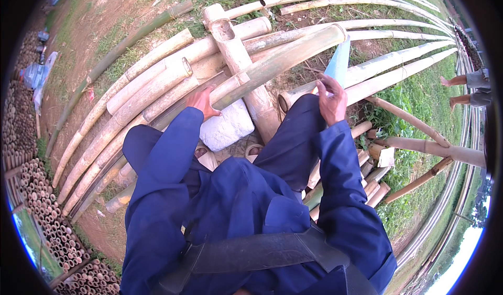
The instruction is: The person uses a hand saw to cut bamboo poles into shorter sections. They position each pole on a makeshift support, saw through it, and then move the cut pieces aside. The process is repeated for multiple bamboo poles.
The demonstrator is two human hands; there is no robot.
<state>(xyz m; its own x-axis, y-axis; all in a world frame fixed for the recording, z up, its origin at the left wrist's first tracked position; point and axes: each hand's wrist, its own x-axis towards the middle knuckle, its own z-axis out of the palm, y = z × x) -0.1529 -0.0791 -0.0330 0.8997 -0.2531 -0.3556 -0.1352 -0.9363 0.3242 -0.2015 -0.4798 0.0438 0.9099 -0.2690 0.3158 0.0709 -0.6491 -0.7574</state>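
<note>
A thick greenish-tan bamboo pole lies slanting across a notched bamboo crosspiece, its cut end at the upper right. My left hand is around the pole's near-left end, with thumb and fingers on different sides of it. Below that end is a rough white block, between my feet. At the right, my right hand has curled fingers at the broad end of a handsaw with a pale blue blade. The blade stands upright beside the pole's far end. The saw's handle is mostly hidden by the hand.
Several long bamboo poles lie at the left, and more spread to the right. Short cut pieces are piled beside my right leg. Stacked bamboo stands far left. Another person's legs show at the far right.
</note>
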